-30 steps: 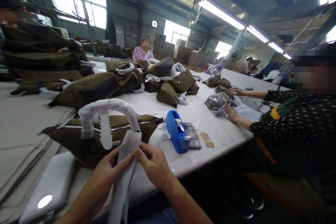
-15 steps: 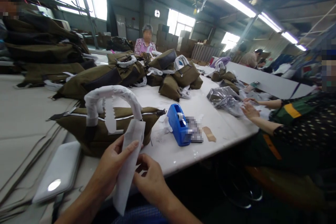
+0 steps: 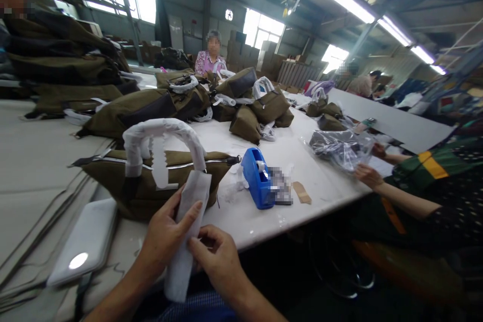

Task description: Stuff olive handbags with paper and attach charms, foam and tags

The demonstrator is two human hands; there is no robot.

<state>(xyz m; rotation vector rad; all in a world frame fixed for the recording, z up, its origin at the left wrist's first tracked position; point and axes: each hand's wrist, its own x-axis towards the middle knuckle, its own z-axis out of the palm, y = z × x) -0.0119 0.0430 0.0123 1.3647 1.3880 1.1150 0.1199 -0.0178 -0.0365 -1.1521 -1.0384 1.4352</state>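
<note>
White, thin sheet material forms the strip (image 3: 181,261) that we hold at the near edge of the bench (image 3: 245,229), in front of an olive bag (image 3: 149,198). Our left hand (image 3: 164,236) pinches it, thumb on the upper face and fingers behind. Our right hand (image 3: 219,256) pinches its edge lower down between thumb and forefinger. The strip slants, its upper end at the foot of the bag's white-wrapped handle (image 3: 164,125); we cannot tell whether the two are joined.

The handle stands arched over a silver zip (image 3: 181,165), with a white scalloped piece (image 3: 160,166) hanging inside the arch. We note a blue tape dispenser (image 3: 258,181) just beyond the bag's end, with a tan scrap (image 3: 302,192) near it. A pale, flat, round-cornered object (image 3: 85,236) lies on the other side.

Farther back, we record heaped olive bags (image 3: 136,105). To the right, a co-worker's hands (image 3: 368,176) grip clear plastic wrap (image 3: 335,148) around a dark item. Across the bench sits a person in floral sleeves (image 3: 202,62).
</note>
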